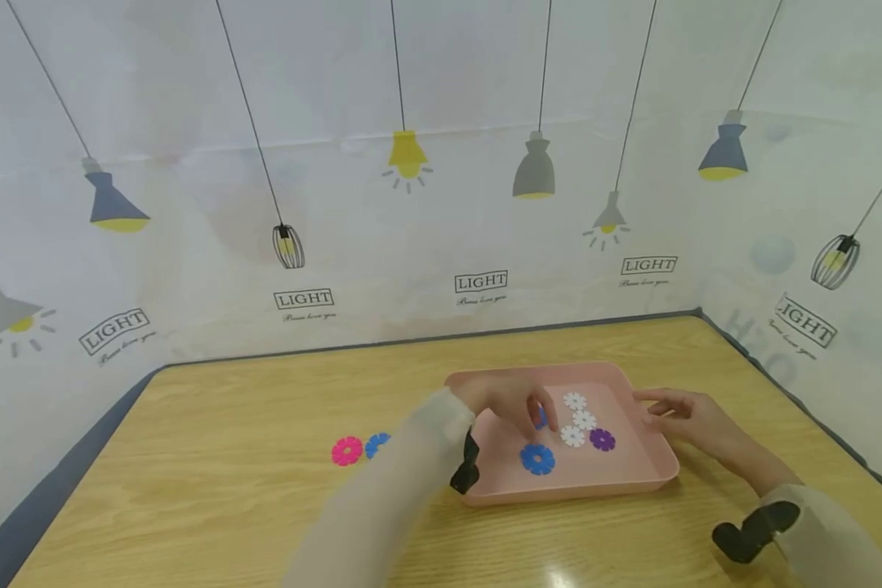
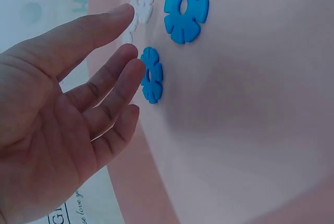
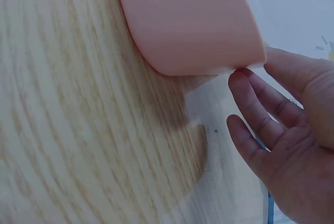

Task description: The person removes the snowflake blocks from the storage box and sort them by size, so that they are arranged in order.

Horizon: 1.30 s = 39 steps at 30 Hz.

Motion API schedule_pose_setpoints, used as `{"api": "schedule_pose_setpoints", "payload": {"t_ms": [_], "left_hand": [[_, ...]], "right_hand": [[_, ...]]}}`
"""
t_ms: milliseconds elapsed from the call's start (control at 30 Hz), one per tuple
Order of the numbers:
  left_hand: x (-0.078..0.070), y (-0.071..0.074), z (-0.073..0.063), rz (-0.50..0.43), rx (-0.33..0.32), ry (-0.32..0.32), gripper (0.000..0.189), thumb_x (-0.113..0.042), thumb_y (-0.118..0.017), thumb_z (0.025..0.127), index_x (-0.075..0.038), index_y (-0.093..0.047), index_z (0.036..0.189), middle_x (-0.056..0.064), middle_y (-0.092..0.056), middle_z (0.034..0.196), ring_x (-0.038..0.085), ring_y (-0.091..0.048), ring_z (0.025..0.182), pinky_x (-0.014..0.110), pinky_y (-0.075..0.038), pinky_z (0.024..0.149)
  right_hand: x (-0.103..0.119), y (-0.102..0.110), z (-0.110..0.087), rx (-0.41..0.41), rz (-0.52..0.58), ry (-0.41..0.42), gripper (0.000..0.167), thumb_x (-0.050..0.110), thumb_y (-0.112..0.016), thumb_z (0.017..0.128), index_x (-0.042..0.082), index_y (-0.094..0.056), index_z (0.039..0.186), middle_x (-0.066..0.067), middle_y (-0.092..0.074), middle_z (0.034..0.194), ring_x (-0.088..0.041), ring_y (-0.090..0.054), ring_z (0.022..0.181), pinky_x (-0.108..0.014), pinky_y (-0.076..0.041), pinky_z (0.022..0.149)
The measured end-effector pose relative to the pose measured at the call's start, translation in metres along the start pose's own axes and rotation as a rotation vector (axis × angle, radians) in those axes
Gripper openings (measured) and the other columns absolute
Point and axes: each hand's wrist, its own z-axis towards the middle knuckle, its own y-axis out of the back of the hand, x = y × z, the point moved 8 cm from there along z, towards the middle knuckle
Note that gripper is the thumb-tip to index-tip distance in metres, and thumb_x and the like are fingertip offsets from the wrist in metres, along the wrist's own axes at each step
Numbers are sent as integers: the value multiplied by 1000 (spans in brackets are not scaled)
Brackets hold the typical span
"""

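Note:
A shallow pink tray (image 1: 639, 453) lies on the table with flower-shaped plastic pieces in it. Over its left half reaches my left hand (image 1: 514, 402), fingers loosely bent and nothing between thumb and fingertips. Right by those fingertips, in the left wrist view, is a blue flower piece (image 2: 152, 75); a second blue flower piece (image 2: 187, 9) lies a little farther off. White flower pieces (image 1: 573, 436) and a purple flower piece (image 1: 602, 439) sit toward the tray's right side. My right hand (image 1: 694, 420) grips the tray's right rim, thumb and fingers on either side of it.
Left of the tray, a pink flower piece (image 1: 347, 451) and another blue one (image 1: 376, 445) lie on the wooden table (image 1: 213, 474), the latter partly behind the left sleeve. A pale printed backdrop (image 1: 367, 245) encloses the table's back and sides.

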Motion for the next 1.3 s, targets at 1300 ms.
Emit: {"api": "schedule_pose_setpoints", "payload": {"t_ms": [1300], "left_hand": [[2,-23,11,81,44,117,28,7,-74,69,-12,-63,87,-2,-51,88,10,-43,81,22,-39,67]], "right_hand": [[-2,1,1,1,7,-7,51,22,-62,88,-4,-47,130,-17,-60,103,-18,-60,84,-29,-49,70]]}}
